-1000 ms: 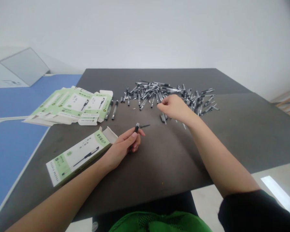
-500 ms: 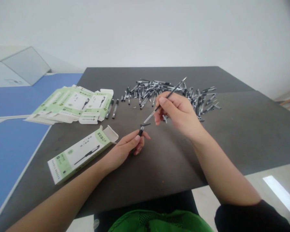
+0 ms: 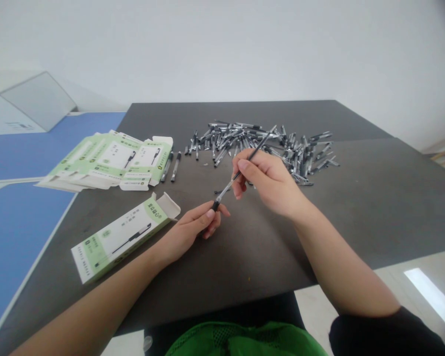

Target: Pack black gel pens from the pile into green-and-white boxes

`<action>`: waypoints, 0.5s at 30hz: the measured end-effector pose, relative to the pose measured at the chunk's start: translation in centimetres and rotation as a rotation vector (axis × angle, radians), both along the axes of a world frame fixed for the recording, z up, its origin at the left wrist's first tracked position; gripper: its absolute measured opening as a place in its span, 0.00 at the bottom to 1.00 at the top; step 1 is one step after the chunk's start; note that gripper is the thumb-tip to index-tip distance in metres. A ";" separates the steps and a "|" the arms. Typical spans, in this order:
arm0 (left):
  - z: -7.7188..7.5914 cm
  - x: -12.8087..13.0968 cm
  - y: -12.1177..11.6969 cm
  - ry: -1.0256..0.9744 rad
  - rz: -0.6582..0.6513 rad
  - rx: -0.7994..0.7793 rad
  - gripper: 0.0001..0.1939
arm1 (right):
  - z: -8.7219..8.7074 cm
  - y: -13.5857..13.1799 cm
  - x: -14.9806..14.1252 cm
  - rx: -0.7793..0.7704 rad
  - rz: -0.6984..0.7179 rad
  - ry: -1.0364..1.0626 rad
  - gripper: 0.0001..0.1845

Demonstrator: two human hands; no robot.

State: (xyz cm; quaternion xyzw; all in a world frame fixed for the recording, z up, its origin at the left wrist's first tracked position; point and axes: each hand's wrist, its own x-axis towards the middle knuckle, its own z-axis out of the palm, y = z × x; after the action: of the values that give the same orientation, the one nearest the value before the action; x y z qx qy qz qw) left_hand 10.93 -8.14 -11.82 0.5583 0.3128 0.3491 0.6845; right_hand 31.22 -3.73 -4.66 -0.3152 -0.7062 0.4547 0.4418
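My left hand (image 3: 196,221) is closed around a pen barrel (image 3: 215,204), whose black end sticks up between thumb and forefinger; the rest is hidden in the palm. My right hand (image 3: 269,180) pinches a thin black pen refill (image 3: 260,146) that slants up to the right. The refill's clear lower end meets the top of the barrel; I cannot tell how far it is inside. Behind the left fingertips lies a small dark piece (image 3: 221,191) on the table. An upright-printed pen box (image 3: 114,240) with an open flap lies beside my left forearm.
A heap of pen parts (image 3: 241,138) spreads over the table's (image 3: 374,198) middle and right. Two pens (image 3: 175,167) lie side by side near a fanned stack of flat green-and-white boxes (image 3: 111,158). A blue surface (image 3: 18,212) adjoins on the left, with a white carton (image 3: 25,106) behind.
My right hand came up from the heap with a refill and moved down and left, bringing its clear end to the barrel. My left hand has stayed nearly still, gripping the barrel.
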 end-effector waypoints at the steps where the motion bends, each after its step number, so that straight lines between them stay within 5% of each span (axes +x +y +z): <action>1: 0.0 0.0 0.0 -0.005 0.003 0.003 0.16 | 0.0 0.0 0.0 0.000 0.007 0.000 0.16; 15: 0.3 0.3 -0.3 -0.040 0.027 -0.013 0.16 | -0.6 -0.2 0.0 -0.015 0.173 -0.112 0.08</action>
State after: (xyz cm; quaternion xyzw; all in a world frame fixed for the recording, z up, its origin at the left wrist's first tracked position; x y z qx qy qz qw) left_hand 11.25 -8.41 -11.54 0.5424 0.3090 0.3672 0.6896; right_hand 31.20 -3.93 -5.24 -0.2810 -0.7510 0.4780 0.3584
